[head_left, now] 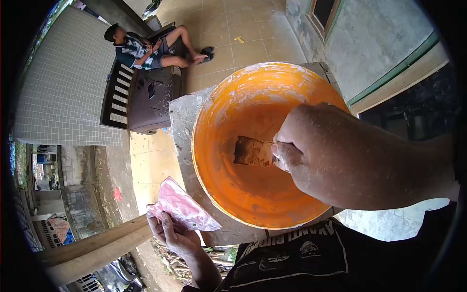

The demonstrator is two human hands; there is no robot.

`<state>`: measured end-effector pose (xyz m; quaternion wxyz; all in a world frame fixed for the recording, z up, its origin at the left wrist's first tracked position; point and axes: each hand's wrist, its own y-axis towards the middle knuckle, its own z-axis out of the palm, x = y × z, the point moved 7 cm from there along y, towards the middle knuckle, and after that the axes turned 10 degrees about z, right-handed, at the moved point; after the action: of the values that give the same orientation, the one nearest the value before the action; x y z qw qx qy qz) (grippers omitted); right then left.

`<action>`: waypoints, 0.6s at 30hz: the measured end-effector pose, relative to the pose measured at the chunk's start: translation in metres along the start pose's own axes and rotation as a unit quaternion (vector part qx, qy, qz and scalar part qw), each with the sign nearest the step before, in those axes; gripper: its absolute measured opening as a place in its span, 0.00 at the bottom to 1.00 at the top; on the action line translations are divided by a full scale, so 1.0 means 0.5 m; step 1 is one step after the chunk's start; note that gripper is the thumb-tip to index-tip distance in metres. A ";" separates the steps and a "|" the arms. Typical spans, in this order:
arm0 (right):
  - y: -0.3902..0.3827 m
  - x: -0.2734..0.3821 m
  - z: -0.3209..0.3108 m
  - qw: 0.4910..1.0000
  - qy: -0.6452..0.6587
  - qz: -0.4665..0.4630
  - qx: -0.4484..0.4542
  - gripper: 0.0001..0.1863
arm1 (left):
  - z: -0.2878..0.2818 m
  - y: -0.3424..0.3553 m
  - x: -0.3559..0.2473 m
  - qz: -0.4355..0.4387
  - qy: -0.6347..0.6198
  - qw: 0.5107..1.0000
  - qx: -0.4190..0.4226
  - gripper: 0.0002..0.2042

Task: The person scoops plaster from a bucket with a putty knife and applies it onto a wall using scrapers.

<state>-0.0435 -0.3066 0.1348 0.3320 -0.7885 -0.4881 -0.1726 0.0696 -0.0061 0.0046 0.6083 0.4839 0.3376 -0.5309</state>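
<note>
My right hand (pixel 306 155) reaches into an orange bucket (pixel 219 107), its fingers closed round the handle of a putty knife (pixel 247 150), whose dark, stained blade lies inside low in the bucket. Whitish smears coat the bucket's upper wall. At lower left, my left hand (pixel 177 233) grips a pink, roughly triangular flat piece (pixel 177 199) smeared with white paste, thumb bent at its lower edge. It is outside the bucket, beside its left side. The bucket stands on a rough grey ledge (pixel 182 117).
A person (pixel 136 51) sits upper left on a dark bench (pixel 151 97), a phone (pixel 151 89) beside them. A small yellow object (pixel 239 39) lies on the tiled floor (pixel 228 29). A wooden beam (pixel 97 243) crosses lower left; a wall with green-trimmed frames (pixel 369 58) is at right.
</note>
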 end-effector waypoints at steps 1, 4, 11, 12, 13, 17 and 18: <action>0.016 0.016 0.009 0.998 -0.037 -0.043 -0.007 0.10 | -0.017 0.001 -0.011 0.008 0.014 0.999 -0.039 0.14; -0.025 0.043 -0.030 0.976 -0.175 -0.104 -0.079 0.06 | -0.001 -0.006 0.006 -0.003 -0.011 0.999 -0.036 0.13; -0.029 0.114 -0.036 0.918 -0.381 -0.005 0.112 0.04 | -0.045 -0.004 0.014 0.017 0.003 0.996 -0.084 0.15; -0.024 0.112 -0.032 0.916 -0.385 -0.006 0.113 0.04 | -0.054 -0.002 0.018 0.019 0.004 0.997 -0.071 0.16; -0.019 0.110 -0.031 0.921 -0.377 -0.014 0.102 0.04 | -0.063 0.000 0.024 0.021 0.005 0.998 -0.058 0.17; 0.001 0.101 -0.028 0.938 -0.338 -0.046 0.060 0.03 | -0.108 -0.002 0.047 0.018 0.036 0.995 -0.087 0.19; 0.004 0.098 -0.027 0.942 -0.327 -0.054 0.049 0.03 | -0.113 -0.003 0.047 0.021 0.038 0.994 -0.104 0.20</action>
<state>-0.0182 -0.2846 0.1730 0.1826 -0.7567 -0.6195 0.1014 0.0786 0.0401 -0.0346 0.6531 0.4449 0.4039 -0.4609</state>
